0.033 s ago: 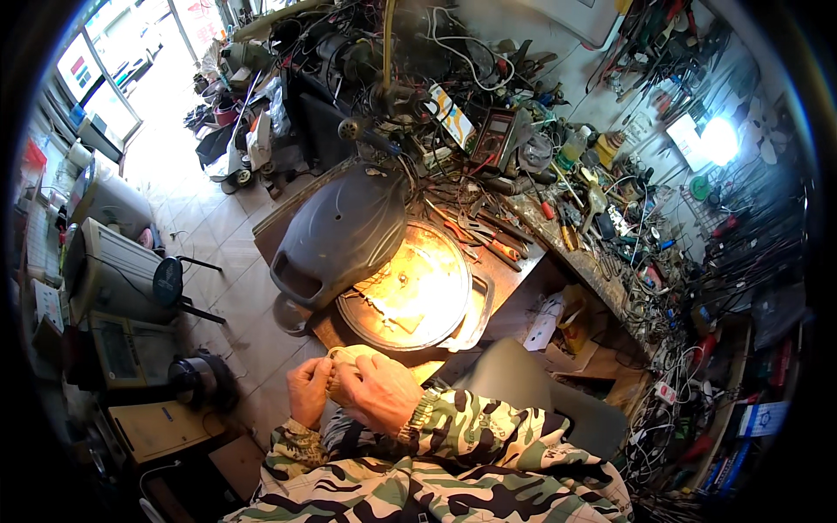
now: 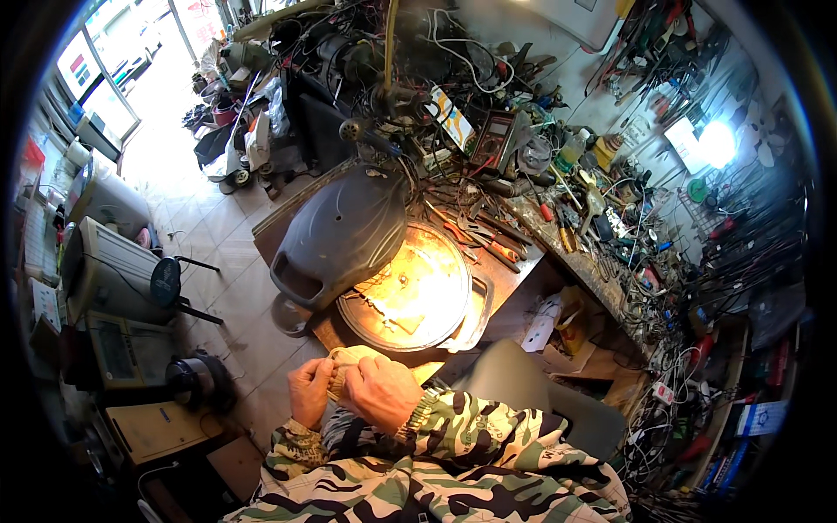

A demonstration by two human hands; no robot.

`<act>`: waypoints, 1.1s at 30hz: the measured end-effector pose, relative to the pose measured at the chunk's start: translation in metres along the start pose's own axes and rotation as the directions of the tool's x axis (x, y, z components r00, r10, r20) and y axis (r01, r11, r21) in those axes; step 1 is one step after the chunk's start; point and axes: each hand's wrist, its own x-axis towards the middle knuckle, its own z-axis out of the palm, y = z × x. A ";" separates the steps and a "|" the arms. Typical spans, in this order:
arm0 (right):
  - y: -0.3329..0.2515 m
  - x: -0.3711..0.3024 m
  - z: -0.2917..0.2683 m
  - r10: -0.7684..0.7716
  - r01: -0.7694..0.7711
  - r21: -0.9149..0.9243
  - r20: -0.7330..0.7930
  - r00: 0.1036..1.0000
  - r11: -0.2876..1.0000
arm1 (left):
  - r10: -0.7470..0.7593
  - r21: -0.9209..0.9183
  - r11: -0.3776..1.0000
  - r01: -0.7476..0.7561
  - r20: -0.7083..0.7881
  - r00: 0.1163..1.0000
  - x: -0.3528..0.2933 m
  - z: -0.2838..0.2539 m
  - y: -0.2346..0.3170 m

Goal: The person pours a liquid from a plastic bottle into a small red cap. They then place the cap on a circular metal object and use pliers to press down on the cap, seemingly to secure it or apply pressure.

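Close in front of my body, both hands are closed on a small tan, rounded piece [image 2: 349, 355] whose kind I cannot make out. My left hand [image 2: 309, 392] pinches its left edge with thumb and fingers. From the right, my right hand [image 2: 386, 391] curls over it, so much of the piece is hidden. Just beyond the hands lies a round metal pan [image 2: 349, 324], its inside washed out by bright warm light. A dark grey moulded cover [image 2: 338, 228] with a handle opening rests partly over the pan's left side.
Pliers and other hand tools with orange handles [image 2: 503, 253] lie right of the pan. Behind, the bench is heaped with cables, a multimeter [image 2: 495, 139] and parts. A dark stool [image 2: 167, 281] and a pot-like appliance [image 2: 196, 381] stand at the left.
The tan piece and the fingers around it have shifted very slightly. The pan, cover and tools keep their places.
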 end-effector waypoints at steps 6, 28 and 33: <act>-0.011 0.004 -0.003 -0.136 0.130 -0.080 -0.071 0.988 0.988 | 0.011 -0.050 0.999 -0.010 0.028 1.000 0.004 -0.006 -0.006; 0.393 -0.050 -0.011 0.547 -0.289 0.610 -0.288 0.786 0.737 | -0.040 0.060 0.997 0.057 -0.252 0.967 -0.027 0.025 0.019; 0.472 -0.032 0.044 0.473 -0.354 0.392 -0.265 0.840 0.849 | 0.043 -0.053 0.996 -0.073 -0.438 0.898 -0.060 0.024 0.020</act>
